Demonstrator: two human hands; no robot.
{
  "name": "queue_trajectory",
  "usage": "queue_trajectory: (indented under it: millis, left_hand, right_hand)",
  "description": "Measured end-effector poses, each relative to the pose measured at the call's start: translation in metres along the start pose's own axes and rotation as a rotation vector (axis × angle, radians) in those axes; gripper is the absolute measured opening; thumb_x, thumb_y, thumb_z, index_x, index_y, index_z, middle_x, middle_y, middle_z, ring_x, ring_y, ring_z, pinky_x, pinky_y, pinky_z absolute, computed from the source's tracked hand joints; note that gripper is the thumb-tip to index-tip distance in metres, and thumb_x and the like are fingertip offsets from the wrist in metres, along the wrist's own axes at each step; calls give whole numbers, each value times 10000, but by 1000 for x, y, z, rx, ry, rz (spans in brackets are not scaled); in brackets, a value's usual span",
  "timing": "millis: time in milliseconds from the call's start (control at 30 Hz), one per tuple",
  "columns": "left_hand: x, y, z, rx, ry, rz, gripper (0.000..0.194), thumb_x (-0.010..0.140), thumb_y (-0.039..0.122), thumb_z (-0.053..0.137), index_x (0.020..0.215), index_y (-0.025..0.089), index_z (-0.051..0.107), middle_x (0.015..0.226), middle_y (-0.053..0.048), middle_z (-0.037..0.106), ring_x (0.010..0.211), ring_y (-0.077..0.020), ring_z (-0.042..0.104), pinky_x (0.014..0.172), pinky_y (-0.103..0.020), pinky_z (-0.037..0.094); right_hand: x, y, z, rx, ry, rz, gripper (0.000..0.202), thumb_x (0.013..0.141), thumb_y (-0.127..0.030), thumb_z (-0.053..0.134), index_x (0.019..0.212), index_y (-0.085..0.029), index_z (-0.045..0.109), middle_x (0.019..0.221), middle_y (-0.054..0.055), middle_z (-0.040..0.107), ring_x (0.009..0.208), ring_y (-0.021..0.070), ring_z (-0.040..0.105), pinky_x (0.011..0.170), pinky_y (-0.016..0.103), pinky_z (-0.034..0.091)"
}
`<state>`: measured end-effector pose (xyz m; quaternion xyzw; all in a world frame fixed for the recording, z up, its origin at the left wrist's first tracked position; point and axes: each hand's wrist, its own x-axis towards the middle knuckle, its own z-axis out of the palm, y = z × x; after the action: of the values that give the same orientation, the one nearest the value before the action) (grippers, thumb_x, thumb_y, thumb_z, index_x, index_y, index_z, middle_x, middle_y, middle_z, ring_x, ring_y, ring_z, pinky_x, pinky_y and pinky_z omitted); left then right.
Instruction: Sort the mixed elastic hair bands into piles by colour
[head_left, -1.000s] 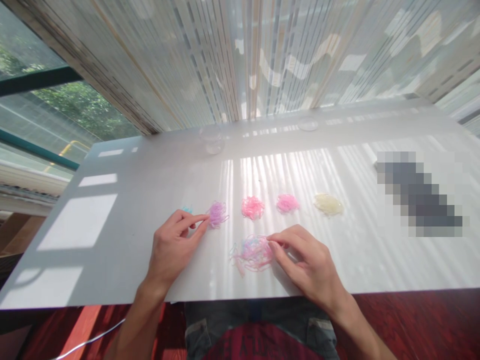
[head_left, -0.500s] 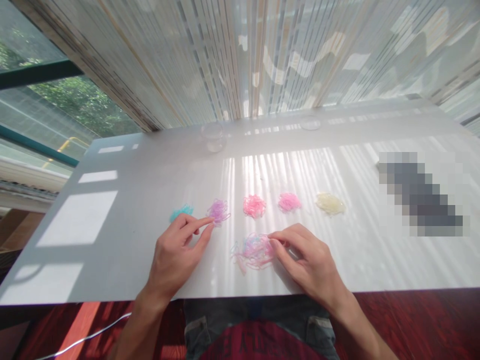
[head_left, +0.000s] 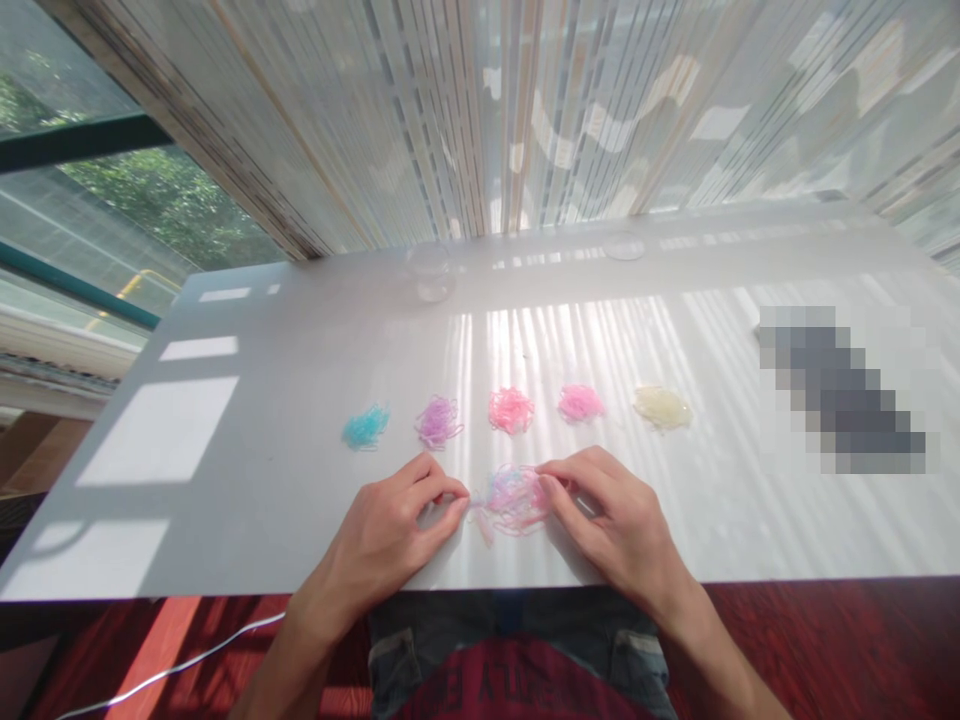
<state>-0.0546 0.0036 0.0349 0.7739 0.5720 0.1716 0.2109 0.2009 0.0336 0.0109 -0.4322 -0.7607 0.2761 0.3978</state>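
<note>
A mixed pile of thin, pastel rubber bands lies on the white table near its front edge. At the pile's left edge, my left hand has thumb and index fingertip pinched together on a band there. From the right, my right hand pinches at the pile's other side, its fingertips on the bands. Behind the hands is a row of single-colour heaps: blue bands, purple bands, coral-red bands, pink bands and pale yellow bands.
A clear round container stands toward the back of the white table, and a clear round lid lies farther right. A blurred-out dark object is on the right. A striped curtain hangs along the back edge.
My left hand has moved from the purple heap right and toward me, to the mixed pile's left edge. The blue heap is now uncovered. My right hand has stayed in place.
</note>
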Motion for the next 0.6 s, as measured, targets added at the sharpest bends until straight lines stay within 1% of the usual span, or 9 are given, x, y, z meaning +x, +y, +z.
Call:
queue_trajectory:
  millis: [167, 333, 467, 533, 600]
  left_hand:
    - [2, 2, -1, -16, 0, 22, 152, 979, 219, 565, 939, 220, 711, 871, -2, 658, 686, -116, 618, 623, -234, 461]
    - [6, 7, -3, -64, 14, 44, 139, 992, 197, 546, 988, 224, 682, 902, -8, 651, 729, -122, 626, 615, -220, 461]
    - [10, 15, 2, -81, 21, 97, 100, 1009, 212, 553, 1002, 235, 650, 918, 4, 664, 738, -121, 622, 663, -230, 469]
    - [13, 19, 6, -91, 5, 114, 92, 1022, 224, 543, 1024, 240, 634, 918, 13, 675, 710, -114, 614, 682, -236, 470]
    - [14, 25, 9, -103, -24, 109, 95, 1030, 234, 536, 1041, 250, 630, 885, 30, 684, 666, -106, 606, 662, -235, 460]
  right_hand:
    - [0, 0, 0, -5, 2, -4, 111, 984, -173, 614, 985, -215, 717, 805, 24, 675, 734, 162, 646, 678, 296, 567]
    - [0, 0, 0, 10, 17, -24, 117, 981, -176, 622, 1019, -215, 725, 806, 26, 678, 742, 164, 657, 681, 296, 576]
    - [-2, 0, 0, 67, -19, -89, 177, 967, -199, 657, 1131, -227, 717, 862, 41, 706, 781, 175, 679, 697, 301, 594]
    - [-3, 0, 0, 86, -33, -118, 179, 955, -202, 680, 1130, -223, 711, 893, 47, 721, 791, 175, 686, 708, 299, 595]
    - [-3, 0, 0, 91, -36, -131, 158, 950, -199, 694, 1106, -216, 711, 897, 46, 728, 787, 170, 687, 713, 292, 591]
